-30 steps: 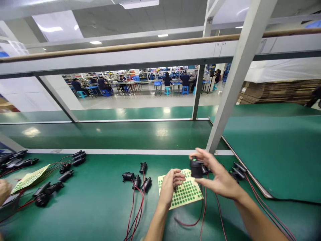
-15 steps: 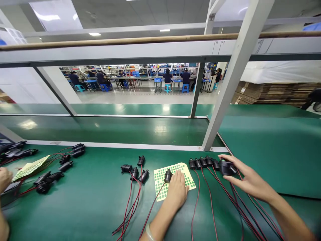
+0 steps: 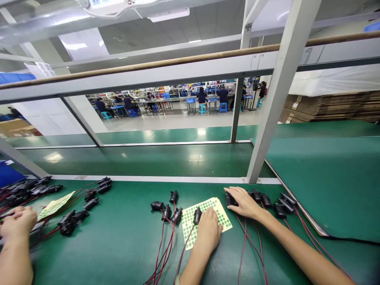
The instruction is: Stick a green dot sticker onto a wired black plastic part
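Observation:
My left hand (image 3: 209, 229) lies with fingers stretched over a pale yellow sheet of green round stickers (image 3: 224, 223). Against its index finger, on the sheet, stands a small black pump (image 3: 197, 216) with a thin wire. My right hand (image 3: 244, 202) grips the left end of a row of similar black pumps, fingers behind and thumb in front. The gripped pumps (image 3: 230, 200) are partly hidden by the hand. To the right of this hand are more pumps (image 3: 265, 200), and a separate group (image 3: 279, 209) lies beyond them. Red and dark wires trail toward me.
Left of the sheet lies a loose cluster of wired pumps (image 3: 166, 212). Farther left, another person's hands (image 3: 22, 221) work near a second sticker sheet (image 3: 56, 205) and more pumps. A slanted white post (image 3: 270, 107) rises behind the row; a raised green board (image 3: 332, 178) stands right.
My right hand has moved left from the row's right end to its left end. Some pumps now lie apart farther right. My left hand stays on the sheet. The view has tilted slightly.

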`<state>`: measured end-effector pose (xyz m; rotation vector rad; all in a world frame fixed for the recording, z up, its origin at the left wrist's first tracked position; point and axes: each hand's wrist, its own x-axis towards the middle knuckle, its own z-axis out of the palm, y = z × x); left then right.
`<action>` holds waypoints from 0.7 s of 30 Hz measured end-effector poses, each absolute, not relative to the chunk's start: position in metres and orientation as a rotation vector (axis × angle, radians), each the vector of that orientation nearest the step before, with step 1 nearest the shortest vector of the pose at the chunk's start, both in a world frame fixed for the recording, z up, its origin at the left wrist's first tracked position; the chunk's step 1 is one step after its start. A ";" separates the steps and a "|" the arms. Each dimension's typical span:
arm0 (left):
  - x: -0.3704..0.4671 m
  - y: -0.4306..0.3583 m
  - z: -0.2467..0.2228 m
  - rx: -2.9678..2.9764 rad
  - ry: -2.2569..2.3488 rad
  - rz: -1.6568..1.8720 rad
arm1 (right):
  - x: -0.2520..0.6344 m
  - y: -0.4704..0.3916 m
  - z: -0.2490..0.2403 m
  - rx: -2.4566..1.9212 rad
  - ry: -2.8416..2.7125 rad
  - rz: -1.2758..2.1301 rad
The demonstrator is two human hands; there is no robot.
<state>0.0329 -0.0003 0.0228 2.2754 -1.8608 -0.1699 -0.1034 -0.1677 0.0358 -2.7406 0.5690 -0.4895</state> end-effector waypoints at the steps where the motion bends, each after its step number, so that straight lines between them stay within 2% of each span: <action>1: 0.033 0.000 0.022 2.268 -1.861 -0.169 | -0.103 -0.168 0.033 -2.753 0.580 -0.483; 10: 0.030 0.002 0.034 2.236 -1.846 -0.278 | -0.109 -0.170 0.028 -2.803 0.605 -0.511; 21: -0.002 0.009 0.046 2.123 -1.929 -0.216 | -0.129 -0.133 0.045 -2.700 0.578 -0.701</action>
